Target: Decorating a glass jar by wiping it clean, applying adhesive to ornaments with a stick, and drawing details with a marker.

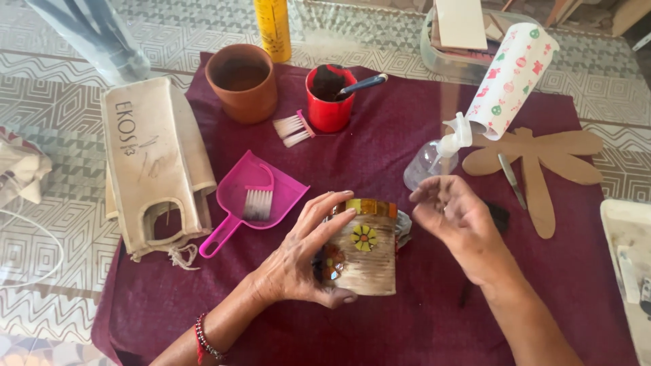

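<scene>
Both hands sit low on the red cloth (420, 129). Left hand (305, 261) wraps the can (366, 254), fingers spread wide and pressed on its side, thumb under it. Right hand (451, 217), at 3 o'clock from the can, is loosely curled and holds nothing. At 10 o'clock lies a pink dustpan (254, 196); at 12 o'clock stands a red cup (330, 102).
</scene>
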